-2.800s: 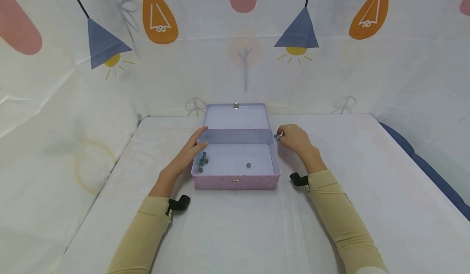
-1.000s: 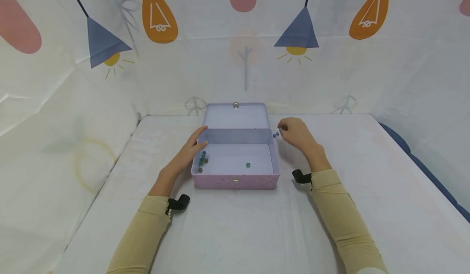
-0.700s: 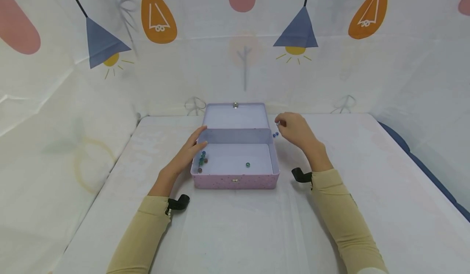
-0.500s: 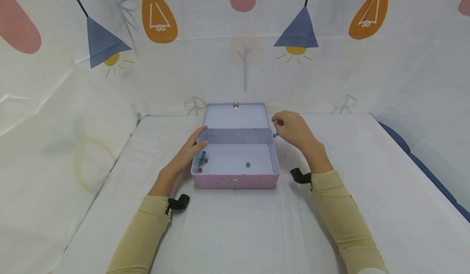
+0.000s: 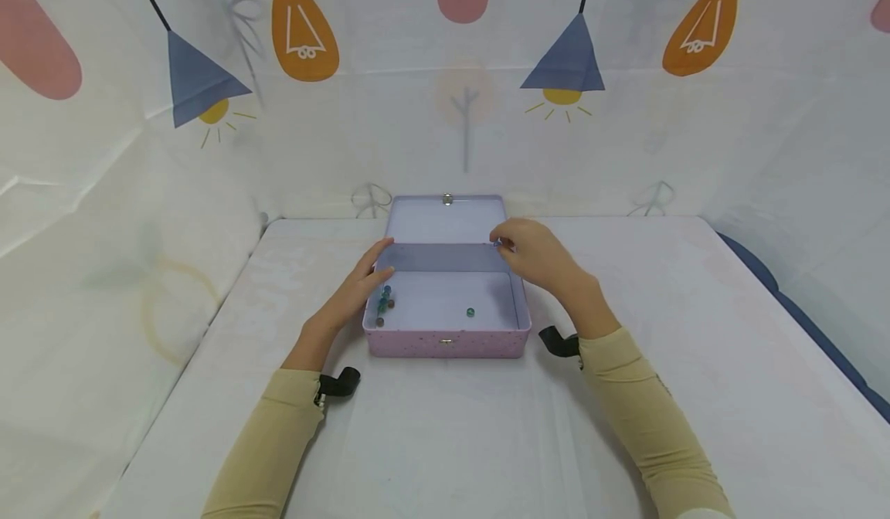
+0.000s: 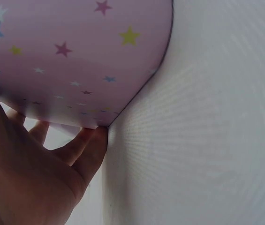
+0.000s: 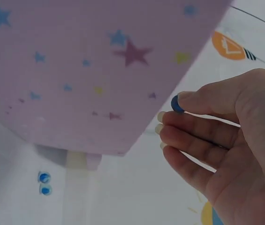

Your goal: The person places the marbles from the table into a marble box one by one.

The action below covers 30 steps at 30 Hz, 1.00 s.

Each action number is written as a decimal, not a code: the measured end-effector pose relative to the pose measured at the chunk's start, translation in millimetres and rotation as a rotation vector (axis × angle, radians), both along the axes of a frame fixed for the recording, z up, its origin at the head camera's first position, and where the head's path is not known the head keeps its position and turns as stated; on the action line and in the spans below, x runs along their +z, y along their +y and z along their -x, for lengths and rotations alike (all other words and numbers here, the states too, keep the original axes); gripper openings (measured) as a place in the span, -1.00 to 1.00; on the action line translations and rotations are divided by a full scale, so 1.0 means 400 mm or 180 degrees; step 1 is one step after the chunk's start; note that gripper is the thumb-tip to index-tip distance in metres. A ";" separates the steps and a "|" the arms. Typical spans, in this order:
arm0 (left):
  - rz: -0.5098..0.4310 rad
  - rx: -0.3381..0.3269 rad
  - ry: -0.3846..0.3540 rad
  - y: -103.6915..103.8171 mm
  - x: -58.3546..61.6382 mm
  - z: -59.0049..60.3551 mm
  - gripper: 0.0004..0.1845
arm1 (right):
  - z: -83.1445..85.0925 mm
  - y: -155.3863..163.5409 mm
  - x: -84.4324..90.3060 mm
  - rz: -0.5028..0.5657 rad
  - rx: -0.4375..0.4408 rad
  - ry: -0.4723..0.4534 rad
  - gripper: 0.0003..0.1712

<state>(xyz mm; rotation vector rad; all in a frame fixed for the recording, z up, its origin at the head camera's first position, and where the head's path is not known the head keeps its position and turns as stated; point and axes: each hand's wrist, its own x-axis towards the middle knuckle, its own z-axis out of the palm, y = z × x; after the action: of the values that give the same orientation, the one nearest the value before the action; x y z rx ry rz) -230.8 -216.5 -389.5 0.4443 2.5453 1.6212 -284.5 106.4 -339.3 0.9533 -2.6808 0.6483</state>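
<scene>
A pink star-printed box point(image 5: 445, 344) stands open on the white table, its lid point(image 5: 446, 222) leaning back. Several small marbles point(image 5: 384, 303) lie in its left end and one teal marble point(image 5: 470, 313) near the front. My left hand point(image 5: 381, 262) rests with straight fingers against the box's left wall point(image 6: 76, 56). Thumb and forefinger of my right hand point(image 5: 502, 242) pinch a small blue marble point(image 7: 176, 104) above the box's back right corner. Two blue marbles point(image 7: 44, 183) lie on the table beside the box, hidden by the hand in the head view.
The table point(image 5: 445, 442) is covered in white cloth, with bare room in front of the box and to both sides. Printed fabric walls point(image 5: 459, 117) close in the back and both sides. A dark blue edge point(image 5: 799, 310) shows at the right.
My right hand picked one marble off the table by the box's right back corner, lifted it and carried it left over the box rim. The left hand has stayed put.
</scene>
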 end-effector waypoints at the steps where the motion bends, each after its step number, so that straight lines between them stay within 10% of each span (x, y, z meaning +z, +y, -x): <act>1: 0.0001 0.0002 0.0001 0.000 0.001 -0.001 -0.33 | -0.002 -0.005 -0.002 -0.0017 0.0021 0.0000 -0.74; 21: 0.0042 0.0033 0.0010 0.001 -0.001 -0.001 -0.32 | -0.041 -0.111 -0.084 -0.0481 0.0661 0.0151 -0.79; 30: -0.0027 0.0018 -0.0023 -0.001 0.002 -0.003 -0.33 | -0.054 -0.139 -0.111 -0.0800 0.0650 -0.0235 -0.80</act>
<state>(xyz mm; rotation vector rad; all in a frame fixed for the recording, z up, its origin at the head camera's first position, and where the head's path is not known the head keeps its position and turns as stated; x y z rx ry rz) -229.6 -217.0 -388.8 0.4316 2.5378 1.6329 -263.0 50.8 -383.5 1.3046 -2.8008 0.3951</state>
